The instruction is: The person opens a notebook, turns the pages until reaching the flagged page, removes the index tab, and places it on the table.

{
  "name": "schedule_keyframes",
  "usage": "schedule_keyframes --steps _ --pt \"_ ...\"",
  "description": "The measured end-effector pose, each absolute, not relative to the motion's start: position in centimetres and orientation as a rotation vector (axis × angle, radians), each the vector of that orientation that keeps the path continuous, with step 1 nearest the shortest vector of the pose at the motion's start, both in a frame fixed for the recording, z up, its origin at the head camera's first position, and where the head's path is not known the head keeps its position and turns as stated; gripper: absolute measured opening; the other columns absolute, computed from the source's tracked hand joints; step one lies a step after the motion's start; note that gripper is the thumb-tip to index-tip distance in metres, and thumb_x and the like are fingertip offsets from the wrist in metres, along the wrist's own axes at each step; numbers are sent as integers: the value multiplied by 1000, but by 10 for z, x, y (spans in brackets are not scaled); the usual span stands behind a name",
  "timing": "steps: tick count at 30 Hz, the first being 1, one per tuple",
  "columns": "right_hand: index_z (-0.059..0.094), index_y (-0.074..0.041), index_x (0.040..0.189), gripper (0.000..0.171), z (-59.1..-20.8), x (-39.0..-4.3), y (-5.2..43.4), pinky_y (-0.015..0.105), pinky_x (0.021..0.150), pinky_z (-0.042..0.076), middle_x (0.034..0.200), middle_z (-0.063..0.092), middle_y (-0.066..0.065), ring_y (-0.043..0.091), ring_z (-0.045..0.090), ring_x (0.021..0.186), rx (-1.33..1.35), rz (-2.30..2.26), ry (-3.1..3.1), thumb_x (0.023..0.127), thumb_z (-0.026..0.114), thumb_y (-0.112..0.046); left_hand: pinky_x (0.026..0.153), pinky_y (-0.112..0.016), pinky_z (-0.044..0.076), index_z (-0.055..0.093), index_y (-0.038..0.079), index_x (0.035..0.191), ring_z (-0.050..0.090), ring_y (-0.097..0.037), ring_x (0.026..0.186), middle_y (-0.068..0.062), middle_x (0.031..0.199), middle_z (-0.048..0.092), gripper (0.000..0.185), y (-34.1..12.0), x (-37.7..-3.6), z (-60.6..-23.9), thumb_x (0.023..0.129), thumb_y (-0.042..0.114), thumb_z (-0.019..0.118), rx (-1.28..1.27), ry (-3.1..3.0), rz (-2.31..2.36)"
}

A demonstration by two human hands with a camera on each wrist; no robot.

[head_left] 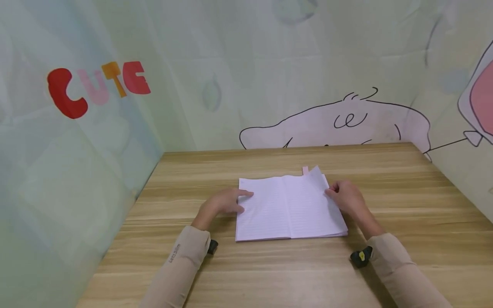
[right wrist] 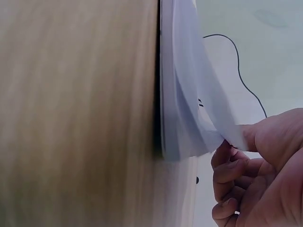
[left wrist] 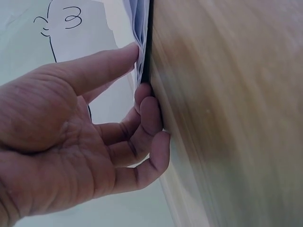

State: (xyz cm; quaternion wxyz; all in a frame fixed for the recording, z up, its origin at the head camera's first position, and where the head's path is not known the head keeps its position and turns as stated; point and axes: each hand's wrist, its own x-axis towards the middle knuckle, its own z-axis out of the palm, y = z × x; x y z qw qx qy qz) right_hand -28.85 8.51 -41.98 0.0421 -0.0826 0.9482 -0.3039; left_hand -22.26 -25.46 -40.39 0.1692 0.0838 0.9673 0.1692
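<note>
An open notebook (head_left: 265,214) with white lined pages lies flat on the wooden table. At its left edge rests my left hand (head_left: 225,201), a finger extended over the left page. In the left wrist view, the thumb of this hand (left wrist: 71,127) touches the page edges (left wrist: 138,28), and the other fingers lie loosely bent by the dark cover and tabletop. My right hand (head_left: 346,197) pinches a page near the upper right corner between thumb and forefinger. That page (right wrist: 210,90) is lifted and bent away from the stack in the right wrist view.
A pink tab (head_left: 305,170) sticks out past the notebook's top edge. The wooden table (head_left: 269,273) ends at the back against a curtain (head_left: 215,85) printed with cartoon figures. Another printed curtain side (head_left: 34,179) flanks the left. Dark devices sit at both wrists.
</note>
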Motion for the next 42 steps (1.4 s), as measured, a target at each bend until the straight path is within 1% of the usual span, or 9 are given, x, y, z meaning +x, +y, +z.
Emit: schedule_keyframes --steps 5,7,12,13,21,26,31,38,42 --pt "60 -1 93 25 -419 -289 84 29 57 39 85 57 12 22 50 72 -252 -929 2906 89 52 -23 99 -40 30 45 25 131 37 -19 121 -3 139 36 53 -254 -225 -403 82 14 62 247 2749 488" --pt "60 1 97 26 -419 -289 84 31 60 39 89 59 15 24 51 75 -249 -946 2921 90 51 -23 100 -41 29 45 25 131 35 -20 123 -3 139 36 53 -254 -225 -403 82 13 62 252 2746 487" --pt "55 0 103 27 -418 -288 84 33 62 39 94 60 17 26 54 79 -235 -999 2979 88 54 -23 97 -41 32 45 22 131 40 -20 117 -6 139 36 53 -252 -224 -401 82 12 61 267 2745 469" --pt "54 -1 102 27 -418 -288 84 33 61 39 93 60 17 26 55 78 -235 -1003 2984 87 54 -23 97 -41 32 45 23 132 39 -20 118 -6 139 36 53 -252 -224 -400 82 12 61 263 2744 466" --pt "56 -3 92 22 -418 -288 83 30 59 37 85 56 11 23 50 72 -226 -982 2991 87 55 -25 94 -41 34 46 23 131 42 -19 110 -7 139 36 54 -252 -226 -401 81 11 63 258 2738 486" --pt "56 -5 91 21 -415 -286 80 30 57 37 84 57 10 22 50 70 -174 -953 2995 88 55 -26 97 -42 32 45 24 131 40 -20 116 -7 139 36 54 -253 -227 -403 81 12 63 244 2731 492" --pt "56 -7 90 18 -412 -286 77 30 56 37 83 57 9 22 49 69 -176 -945 3006 88 54 -25 95 -41 34 46 25 131 42 -19 111 -6 139 37 54 -254 -228 -404 81 13 63 241 2745 486" --pt "53 -5 91 20 -412 -289 78 28 55 39 85 55 11 22 49 70 -297 -999 2934 89 50 -25 98 -42 31 46 22 131 38 -22 119 -8 139 36 54 -254 -227 -403 81 12 63 259 2741 497" --pt "53 -2 93 25 -411 -289 78 28 55 39 84 54 11 22 49 71 -283 -1017 2863 90 48 -26 97 -42 32 45 24 131 40 -21 115 -7 139 35 54 -254 -227 -404 81 13 63 242 2733 498"
